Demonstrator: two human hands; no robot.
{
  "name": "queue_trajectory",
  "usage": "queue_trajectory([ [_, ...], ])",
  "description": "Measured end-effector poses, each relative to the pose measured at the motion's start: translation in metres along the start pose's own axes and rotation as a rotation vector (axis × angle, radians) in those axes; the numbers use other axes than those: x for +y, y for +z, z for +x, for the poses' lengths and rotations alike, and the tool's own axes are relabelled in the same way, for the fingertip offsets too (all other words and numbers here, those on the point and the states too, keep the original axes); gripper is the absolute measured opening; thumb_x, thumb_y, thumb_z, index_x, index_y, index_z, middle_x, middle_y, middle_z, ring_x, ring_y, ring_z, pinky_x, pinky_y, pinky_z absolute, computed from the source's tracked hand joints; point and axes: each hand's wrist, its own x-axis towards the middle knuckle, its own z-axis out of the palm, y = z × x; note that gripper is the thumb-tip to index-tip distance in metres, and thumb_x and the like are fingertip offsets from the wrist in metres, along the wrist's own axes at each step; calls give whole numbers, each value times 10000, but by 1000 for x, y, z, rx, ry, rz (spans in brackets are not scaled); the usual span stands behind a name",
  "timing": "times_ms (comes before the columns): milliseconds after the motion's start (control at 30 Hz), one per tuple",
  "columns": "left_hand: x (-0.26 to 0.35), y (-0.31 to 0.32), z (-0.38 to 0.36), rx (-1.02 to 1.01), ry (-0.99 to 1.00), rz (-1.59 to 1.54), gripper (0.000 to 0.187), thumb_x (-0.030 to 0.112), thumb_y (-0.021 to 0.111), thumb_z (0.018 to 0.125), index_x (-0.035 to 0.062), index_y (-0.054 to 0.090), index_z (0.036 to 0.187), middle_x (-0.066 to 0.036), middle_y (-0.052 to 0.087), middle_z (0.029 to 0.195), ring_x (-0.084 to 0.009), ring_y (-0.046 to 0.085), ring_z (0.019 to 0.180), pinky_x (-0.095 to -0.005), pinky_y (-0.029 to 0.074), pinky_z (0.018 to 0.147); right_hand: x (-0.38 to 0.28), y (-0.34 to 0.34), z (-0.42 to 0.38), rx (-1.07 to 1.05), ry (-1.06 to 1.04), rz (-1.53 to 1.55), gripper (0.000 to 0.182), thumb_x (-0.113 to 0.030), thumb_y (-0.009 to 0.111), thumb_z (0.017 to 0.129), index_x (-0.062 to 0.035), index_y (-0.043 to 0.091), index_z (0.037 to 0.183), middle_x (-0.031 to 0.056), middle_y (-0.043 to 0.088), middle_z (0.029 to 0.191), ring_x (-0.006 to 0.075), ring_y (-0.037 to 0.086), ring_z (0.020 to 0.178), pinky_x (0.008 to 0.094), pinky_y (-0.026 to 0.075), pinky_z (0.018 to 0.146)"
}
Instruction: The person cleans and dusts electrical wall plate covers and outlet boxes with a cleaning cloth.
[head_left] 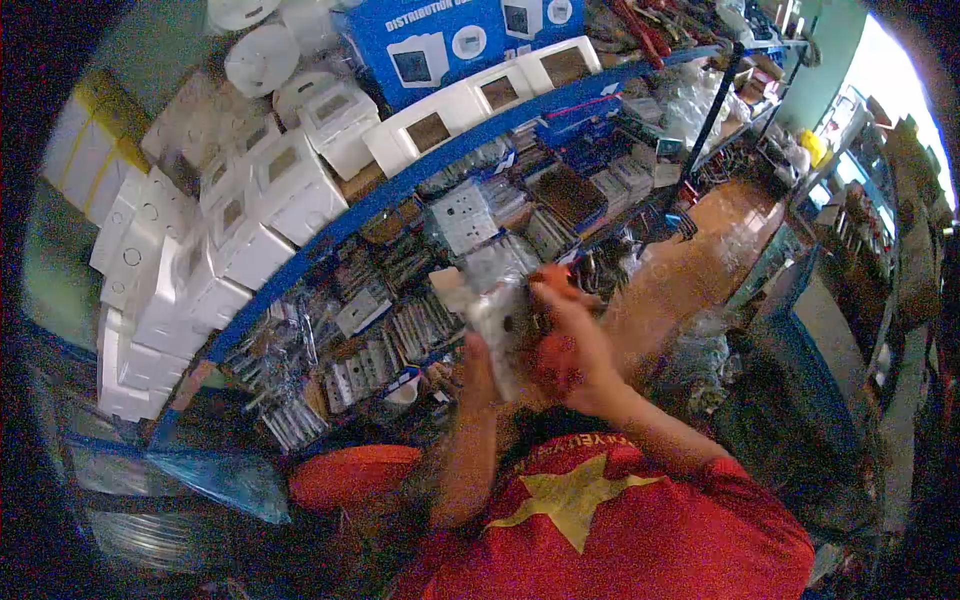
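Both hands met just right of the picture's centre, before a crowded blue shelf [330, 232]. The left hand [478, 372] gripped a clear-wrapped pale pack [497, 318] from below, its fingers closed on the pack's lower edge. The right hand [570, 345] sat at the pack's three o'clock side, touching it, with an orange tool [553, 277] — its shape blurred — at the fingertips; whether those fingers clamped it I cannot tell. White boxes [265, 190] were stacked at ten o'clock of the hands, and a blue carton [440, 35] stood at twelve o'clock. A red shirt with a yellow star [575, 495] filled the six o'clock edge — forearms rising from it.
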Motion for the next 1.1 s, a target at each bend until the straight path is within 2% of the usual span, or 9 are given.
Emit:
queue_trajectory([
  [133,2,-1,-9,-86,-161,-300,870,718,392,731,8,394,1235,-139,528,1139,-261,539,1005,-371,464,829,-1,22,-20,-176,-453,-544,748,-191,629,640,-55,341,1317,114,558,849,314,498,745,428,384,799],
  [267,4,-7,-6,-316,-369,-743,835,709,384,745,31,409,1232,-139,521,1157,-273,540,1004,-390,464,828,3,18,-41,-397,-453,-547,811,-203,620,634,-44,273,1350,166,529,968,341,499,920,444,342,868],
  [400,-3,-9,-3,-289,-460,-741,800,681,367,773,28,414,1233,-135,521,1163,-270,542,1000,-385,460,830,-20,3,15,-134,-254,-527,824,-194,583,639,-27,226,1362,158,519,962,325,502,937,454,339,885],
  [533,-12,-20,2,-119,-454,-522,766,647,348,807,15,415,1234,-130,525,1166,-263,544,996,-372,454,832,14,4,10,-242,-371,-555,833,-205,590,620,-37,243,1359,126,484,799,317,494,815,406,370,861],
  [600,-22,-27,15,6,-421,-374,749,630,339,824,9,416,1235,-128,527,1167,-259,546,994,-365,452,833,31,-9,-2,-395,-326,-512,743,-190,595,636,-68,325,1318,152,535,917,342,512,915,430,382,890],
  [733,-61,-40,60,435,75,77,646,523,336,884,-8,401,1246,-113,517,1193,-243,548,991,-363,435,857,68,-46,-11,-507,-148,-365,497,-170,585,681,-76,498,1161,173,574,958,365,548,906,442,444,818],
  [900,-80,-91,137,647,128,74,536,455,456,864,31,449,1190,-86,548,1097,-211,537,988,-330,422,850,102,-63,-15,-567,-23,-172,379,-115,546,703,-10,535,1066,201,592,890,364,567,831,434,451,753],
  [1033,-95,-134,204,689,39,570,650,506,528,806,3,441,1208,-140,493,1169,-257,438,1130,-358,355,915,92,-110,30,-542,173,59,268,-143,538,741,-40,581,985,181,608,908,340,575,907,398,448,786],
  [1100,-97,-144,249,792,150,1116,447,425,459,862,39,554,1066,-103,584,1037,-186,550,957,-330,435,810,116,-141,45,-505,214,5,292,-114,508,750,-46,574,1026,188,602,952,322,575,931,381,442,799],
])
